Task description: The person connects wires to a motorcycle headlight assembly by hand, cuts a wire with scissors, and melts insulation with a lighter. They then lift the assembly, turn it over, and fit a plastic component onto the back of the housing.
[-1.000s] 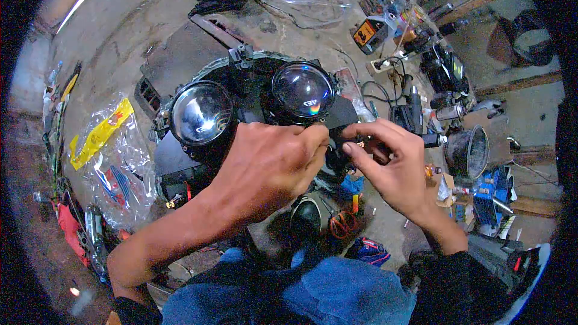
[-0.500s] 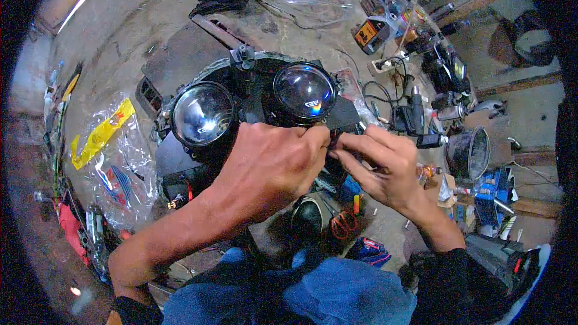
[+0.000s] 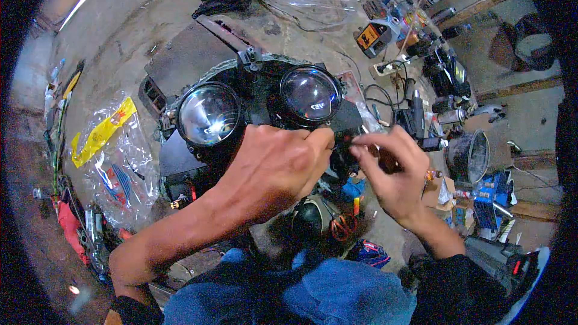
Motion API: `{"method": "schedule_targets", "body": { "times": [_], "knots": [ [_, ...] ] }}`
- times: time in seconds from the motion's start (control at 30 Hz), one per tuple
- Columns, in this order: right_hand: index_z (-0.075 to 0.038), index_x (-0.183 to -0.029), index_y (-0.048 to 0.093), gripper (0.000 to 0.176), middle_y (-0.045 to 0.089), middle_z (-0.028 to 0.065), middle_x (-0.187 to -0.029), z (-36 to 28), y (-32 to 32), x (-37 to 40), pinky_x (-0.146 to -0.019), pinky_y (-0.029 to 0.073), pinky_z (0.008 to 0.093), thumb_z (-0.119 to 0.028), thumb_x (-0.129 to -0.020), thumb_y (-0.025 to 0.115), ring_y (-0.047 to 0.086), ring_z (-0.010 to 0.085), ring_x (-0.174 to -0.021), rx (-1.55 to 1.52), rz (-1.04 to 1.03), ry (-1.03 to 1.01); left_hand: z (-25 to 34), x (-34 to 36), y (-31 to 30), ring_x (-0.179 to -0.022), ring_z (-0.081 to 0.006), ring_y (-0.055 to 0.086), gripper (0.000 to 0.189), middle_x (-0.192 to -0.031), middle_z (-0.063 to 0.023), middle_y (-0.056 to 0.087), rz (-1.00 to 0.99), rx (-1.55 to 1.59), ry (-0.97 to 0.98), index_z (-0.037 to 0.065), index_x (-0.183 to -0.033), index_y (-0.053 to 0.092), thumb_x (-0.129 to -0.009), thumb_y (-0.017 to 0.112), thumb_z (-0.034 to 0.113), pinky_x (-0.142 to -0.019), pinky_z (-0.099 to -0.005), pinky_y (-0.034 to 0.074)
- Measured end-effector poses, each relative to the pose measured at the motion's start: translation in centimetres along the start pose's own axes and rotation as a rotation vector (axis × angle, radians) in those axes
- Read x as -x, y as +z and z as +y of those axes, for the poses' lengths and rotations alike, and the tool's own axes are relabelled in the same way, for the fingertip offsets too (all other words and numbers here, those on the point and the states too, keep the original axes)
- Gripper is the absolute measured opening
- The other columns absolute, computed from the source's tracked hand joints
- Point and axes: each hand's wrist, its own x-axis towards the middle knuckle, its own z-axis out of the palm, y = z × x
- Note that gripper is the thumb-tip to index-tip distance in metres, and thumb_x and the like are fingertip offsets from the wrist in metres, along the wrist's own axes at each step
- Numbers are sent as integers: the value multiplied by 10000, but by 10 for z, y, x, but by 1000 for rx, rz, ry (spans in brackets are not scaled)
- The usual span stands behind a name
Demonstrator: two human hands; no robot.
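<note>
So the black plastic headlight housing with two round glass lenses (image 3: 256, 99) is set right in front of the person, just beyond the fingers of both hands. The left hand (image 3: 280, 159) is laid over its near edge with the fingers curled in tight; whatever is pinched there is hidden by the knuckles. The right hand (image 3: 397, 168) is held just to the right, thumb and index fingertips bent toward each other with a small gap showing. It's pretty dark and grainy there, so whether something thin is held in those fingers can't be told.

One shiny clear lens (image 3: 310, 93) is seated just beyond the left fingers, the other big round lens (image 3: 209, 114) farther off to their left. Well left of both hands' fingers, a crinkly clear plastic bag (image 3: 141, 162) is laid out on the grey, stained floor (image 3: 129, 42), with a bright yellow strip (image 3: 103, 132) seen on it. Below the right fingers, on the near side, an orange-handled tool (image 3: 343, 227) is left lying near a dark shoe (image 3: 308, 219). Off to their right, a round, grimy metal pot (image 3: 468, 155) can be spotted.
</note>
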Motion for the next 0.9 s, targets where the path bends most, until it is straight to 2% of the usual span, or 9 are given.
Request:
{"method": "schedule_targets", "body": {
  "times": [0.03,0.07,0.2,0.43,0.5,0.6,0.7,0.83,0.9],
  "knots": [
    [-71,-1061,803,247,579,-11,-749,8,0,6,-554,398,279,-58,-822,863,518,119,-642,120,48,-240,0,0,0,-631,-321,719,105,-738,-117,721,6,9,6,124,-1005,685,-964,700,221,-531,-451,537],
    [-109,-1097,816,397,557,26,-760,8,-8,10,-578,447,300,-3,-722,888,540,185,-645,176,-35,-288,0,-1,0,-631,-320,719,109,-738,-117,721,-1,6,3,124,-1005,686,-963,701,224,-530,-453,538],
    [-161,-1131,826,490,557,51,-820,13,-2,11,-572,461,307,-49,-661,905,554,185,-668,280,-23,-376,1,-2,-2,-606,-346,696,147,-684,-141,678,2,13,25,89,-958,636,-993,656,230,-514,-479,510],
    [-147,-1146,807,446,509,28,-796,26,7,1,-558,464,316,-122,-705,870,557,187,-662,255,16,-485,0,-1,-1,-627,-323,720,140,-744,-116,727,-12,-40,-4,129,-994,682,-944,715,256,-527,-457,540],
    [-139,-1118,806,417,496,31,-785,23,4,-2,-572,467,331,-128,-707,875,555,196,-667,263,-9,-494,1,-1,-2,-604,-344,696,159,-687,-138,680,-8,-16,18,92,-951,630,-985,663,244,-511,-479,509],
    [-113,-1056,806,352,480,40,-775,17,6,-2,-594,467,368,-115,-710,868,552,218,-665,221,-36,-421,3,-2,-3,-595,-349,688,180,-658,-147,658,-5,-24,28,76,-930,604,-1003,638,237,-502,-483,499],
    [-62,-989,804,258,544,70,-785,-3,7,-9,-618,457,375,-93,-736,842,557,233,-671,103,-86,-118,4,-1,-2,-617,-327,710,146,-716,-124,705,-2,-26,7,113,-974,647,-969,686,254,-521,-460,523],
    [3,-913,787,151,679,100,-821,-3,-4,-27,-680,471,344,-120,-825,796,626,221,-737,-343,-360,433,3,-2,-1,-627,-317,720,140,-744,-112,728,13,-14,12,133,-1001,670,-953,713,258,-530,-448,534],
    [-16,-960,792,159,674,78,-808,-8,-7,-28,-745,506,344,-143,-864,791,640,210,-761,-294,-330,382,2,-2,-2,-624,-314,719,135,-737,-110,725,15,-3,7,133,-998,672,-950,719,250,-530,-443,536]
  ]
}}
